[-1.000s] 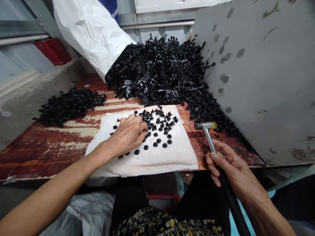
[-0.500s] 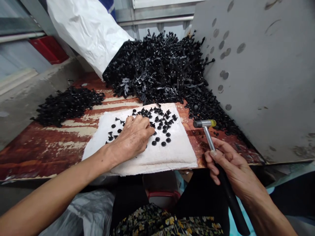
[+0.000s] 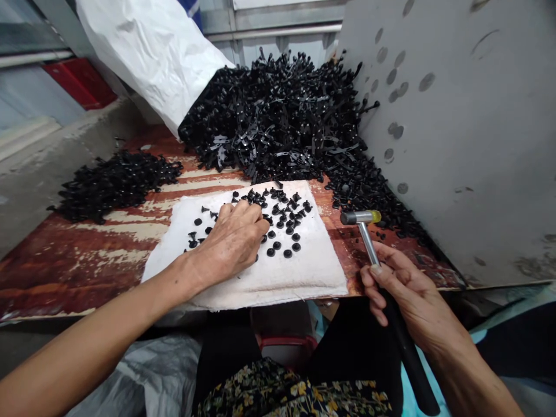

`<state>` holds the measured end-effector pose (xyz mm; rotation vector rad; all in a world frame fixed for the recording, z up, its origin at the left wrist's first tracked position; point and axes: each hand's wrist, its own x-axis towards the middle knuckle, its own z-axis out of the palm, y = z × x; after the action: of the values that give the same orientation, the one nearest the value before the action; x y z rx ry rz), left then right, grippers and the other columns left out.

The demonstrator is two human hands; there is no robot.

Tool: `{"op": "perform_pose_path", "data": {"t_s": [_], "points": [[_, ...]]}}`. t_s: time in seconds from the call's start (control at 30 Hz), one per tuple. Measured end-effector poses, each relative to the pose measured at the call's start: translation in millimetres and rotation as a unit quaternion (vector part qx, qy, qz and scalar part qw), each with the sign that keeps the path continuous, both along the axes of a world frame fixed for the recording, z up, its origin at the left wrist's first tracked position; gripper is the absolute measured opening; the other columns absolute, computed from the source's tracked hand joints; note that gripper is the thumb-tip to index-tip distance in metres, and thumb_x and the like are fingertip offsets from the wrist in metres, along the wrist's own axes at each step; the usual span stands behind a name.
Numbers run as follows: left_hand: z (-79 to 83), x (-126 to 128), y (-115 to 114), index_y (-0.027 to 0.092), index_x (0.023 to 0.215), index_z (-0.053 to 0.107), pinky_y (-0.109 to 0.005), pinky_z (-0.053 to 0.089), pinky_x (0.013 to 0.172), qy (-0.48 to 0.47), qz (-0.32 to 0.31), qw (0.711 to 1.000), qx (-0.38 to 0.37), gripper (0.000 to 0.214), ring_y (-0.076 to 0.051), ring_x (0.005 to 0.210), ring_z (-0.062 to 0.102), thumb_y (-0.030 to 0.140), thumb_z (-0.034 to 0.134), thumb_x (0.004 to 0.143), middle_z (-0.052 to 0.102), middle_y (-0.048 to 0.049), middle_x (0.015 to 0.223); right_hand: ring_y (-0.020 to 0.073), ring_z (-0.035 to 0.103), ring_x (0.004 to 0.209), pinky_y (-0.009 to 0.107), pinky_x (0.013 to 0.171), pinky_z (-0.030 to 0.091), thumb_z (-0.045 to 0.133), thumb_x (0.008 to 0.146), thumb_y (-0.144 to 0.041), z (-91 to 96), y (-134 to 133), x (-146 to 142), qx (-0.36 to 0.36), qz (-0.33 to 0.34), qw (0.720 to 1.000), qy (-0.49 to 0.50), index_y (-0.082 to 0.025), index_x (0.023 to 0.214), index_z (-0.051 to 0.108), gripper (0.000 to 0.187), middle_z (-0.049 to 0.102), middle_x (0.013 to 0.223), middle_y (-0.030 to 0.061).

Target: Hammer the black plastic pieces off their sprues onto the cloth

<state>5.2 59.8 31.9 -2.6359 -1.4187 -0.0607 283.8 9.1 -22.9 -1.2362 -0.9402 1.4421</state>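
Note:
My left hand (image 3: 237,234) is over a folded white cloth (image 3: 278,284), its fingers curled down among small black round-headed parts (image 3: 288,253). Its fingertips are hidden under the knuckles, so anything between them does not show. Several of the black parts lie scattered around it, some with stems pointing up, others on their sides. At the right, beyond the cloth's edge, my right hand (image 3: 403,289) is wrapped around the black handle of a small mallet (image 3: 368,240). The mallet's head has one black face and one yellow face and is raised near the table's right side.
A big heap of black plastic pieces (image 3: 278,116) spills from a white sack (image 3: 152,58) at the back. To the left, a smaller pile of black parts (image 3: 117,182) lies on the worn red-brown tabletop (image 3: 65,266). A grey panel (image 3: 469,145) stands along the right side.
My left hand has shifted very slightly left, with its fingers still curled down at the cloth. The right hand and the mallet stay where they were.

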Motion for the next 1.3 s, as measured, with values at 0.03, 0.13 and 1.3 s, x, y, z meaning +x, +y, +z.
{"op": "perform_pose_path", "data": {"t_s": [0.03,0.13,1.3], "points": [[1.2,-0.1,-2.3,0.018,0.075,0.06,-0.041,0.036,0.075,0.002,-0.002,1.0,-0.001,0.024,-0.025,0.087,0.048,0.009,0.045,0.091,0.06,-0.0088,0.09,0.0088,0.044,0.042,0.018,0.029,0.041,0.081,0.072,-0.048,0.1,0.1,0.0,-0.001,-0.002,1.0,0.001,-0.024,0.114,0.052,0.056,0.059,0.062,-0.0063],[4.1,-1.3,-8.7,0.018,0.074,0.058,-0.042,0.036,0.077,0.011,-0.012,1.0,-0.021,0.021,-0.024,0.086,0.048,0.01,0.046,0.09,0.058,-0.0074,0.088,0.0086,0.044,0.041,0.017,0.028,0.04,0.082,0.07,-0.049,0.7,0.2,-0.7,-0.005,-0.007,1.0,0.005,-0.024,0.114,0.052,0.059,0.059,0.062,-0.0065],[50.3,14.0,186.2,0.018,0.076,0.061,-0.026,0.049,0.059,-0.56,0.292,0.772,-0.07,0.008,-0.014,0.058,0.061,0.011,0.065,0.077,0.059,0.0016,0.062,0.0079,0.042,0.045,0.016,0.03,0.041,0.079,0.073,-0.06,-15.1,-5.2,-7.0,-0.005,-0.046,0.992,0.118,-0.027,0.131,0.051,0.073,0.056,0.067,-0.0051]]}}
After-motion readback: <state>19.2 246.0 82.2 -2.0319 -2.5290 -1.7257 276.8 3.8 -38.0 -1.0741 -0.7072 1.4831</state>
